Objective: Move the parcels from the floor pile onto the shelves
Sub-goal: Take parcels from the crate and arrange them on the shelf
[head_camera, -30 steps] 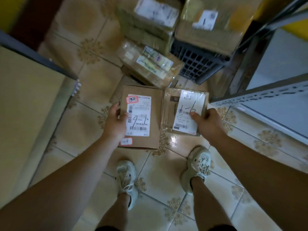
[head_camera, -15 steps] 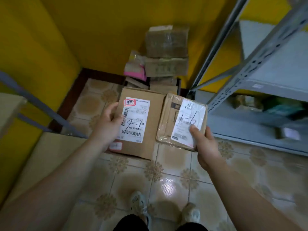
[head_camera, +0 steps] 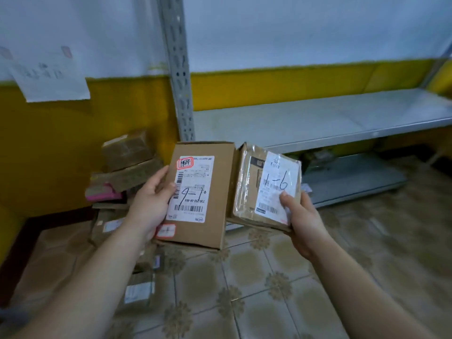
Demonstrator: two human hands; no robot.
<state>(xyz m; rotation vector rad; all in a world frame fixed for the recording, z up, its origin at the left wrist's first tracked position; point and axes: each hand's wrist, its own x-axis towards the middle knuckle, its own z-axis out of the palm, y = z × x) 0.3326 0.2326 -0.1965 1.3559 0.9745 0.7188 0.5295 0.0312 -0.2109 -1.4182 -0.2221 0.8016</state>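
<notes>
I am mid-carry: my left hand [head_camera: 151,204] grips the brown box [head_camera: 208,216] by its left edge, thumb on the label, and my right hand [head_camera: 303,218] pinches the taped parcel [head_camera: 249,187] at its lower corner. The two are side by side in the air before the shelf [head_camera: 318,121]. Next, I judge, each must go forward onto that grey board, clear of the post [head_camera: 181,94] (one at a time seems safer). The lower shelf [head_camera: 354,182] holds something dark, too blurred to name. More parcels lie in the floor pile [head_camera: 127,165] by the yellow wall [head_camera: 61,143].
</notes>
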